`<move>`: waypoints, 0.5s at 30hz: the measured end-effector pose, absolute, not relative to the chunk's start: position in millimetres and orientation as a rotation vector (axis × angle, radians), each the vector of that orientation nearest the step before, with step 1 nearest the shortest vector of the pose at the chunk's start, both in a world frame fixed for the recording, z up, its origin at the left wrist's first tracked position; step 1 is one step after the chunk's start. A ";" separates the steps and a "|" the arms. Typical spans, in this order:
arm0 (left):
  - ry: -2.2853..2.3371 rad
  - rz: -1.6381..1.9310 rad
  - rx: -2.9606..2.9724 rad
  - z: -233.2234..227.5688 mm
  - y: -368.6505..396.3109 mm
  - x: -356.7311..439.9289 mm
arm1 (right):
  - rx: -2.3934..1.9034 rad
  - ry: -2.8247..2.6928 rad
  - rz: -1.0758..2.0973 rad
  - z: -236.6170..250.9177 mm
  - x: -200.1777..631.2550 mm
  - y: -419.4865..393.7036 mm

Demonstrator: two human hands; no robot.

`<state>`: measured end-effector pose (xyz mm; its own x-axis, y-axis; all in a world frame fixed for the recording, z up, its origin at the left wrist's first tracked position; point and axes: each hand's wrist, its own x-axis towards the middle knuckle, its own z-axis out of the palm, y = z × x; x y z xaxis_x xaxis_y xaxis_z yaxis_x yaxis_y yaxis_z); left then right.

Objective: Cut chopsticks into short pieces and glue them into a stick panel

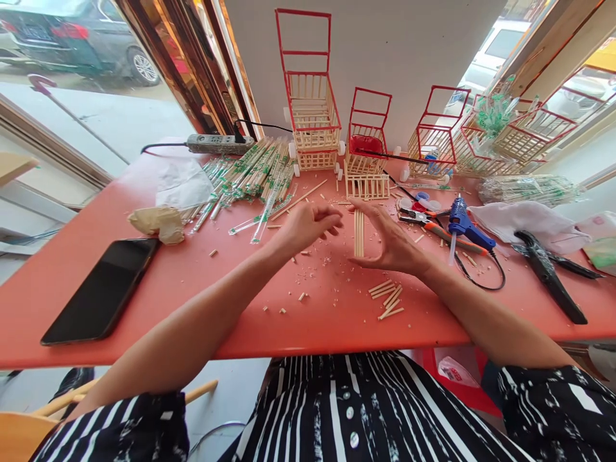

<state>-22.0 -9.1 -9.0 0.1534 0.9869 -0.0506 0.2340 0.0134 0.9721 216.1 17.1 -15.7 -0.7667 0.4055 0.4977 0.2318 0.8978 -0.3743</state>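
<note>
My right hand (392,240) is closed around the ends of a small bundle of wooden sticks (359,234), thumb at one end and fingers at the other. The sticks stand side by side above the red table (231,308). To the left of the bundle and apart from it, my left hand (312,224) hovers with loosely curled, slightly parted fingers; nothing shows in them. Several short cut sticks (387,298) lie just below my right hand, and wood crumbs (302,297) are scattered around.
Stick-built trolleys with red frames (315,109) line the back. Wrapped chopsticks (260,167) and a power strip (219,143) are at back left, a phone (101,292) at left. Pliers (416,217), a blue glue gun (464,221) and a black-handled tool (551,276) lie at right.
</note>
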 end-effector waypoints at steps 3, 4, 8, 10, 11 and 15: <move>1.810 1.053 1.872 -1.0 6.3 -59.5 | -0.438 -2.485 0.384 -18.0 216.2 18.0; 1.936 0.978 1.961 0.3 10.1 -71.8 | -0.436 -2.495 0.381 -19.1 216.0 17.9; 2.154 0.539 2.046 -2.9 15.4 -100.3 | -0.493 -2.523 0.368 -21.7 215.9 18.0; 2.200 0.403 2.051 -7.5 14.4 -100.1 | -0.502 -2.513 0.359 -22.2 216.3 18.9; 2.218 0.355 2.050 -9.7 13.9 -97.9 | -0.499 -2.506 0.350 -22.5 216.5 19.5; 2.254 0.269 2.009 -15.6 14.5 -91.7 | -0.490 -2.499 0.332 -24.1 216.5 20.9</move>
<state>-91.7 14.5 -15.6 -0.1183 0.9923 0.0354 0.9729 0.1087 0.2041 216.5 20.9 -24.1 -0.7731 0.4115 0.4826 0.2713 0.9024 -0.3348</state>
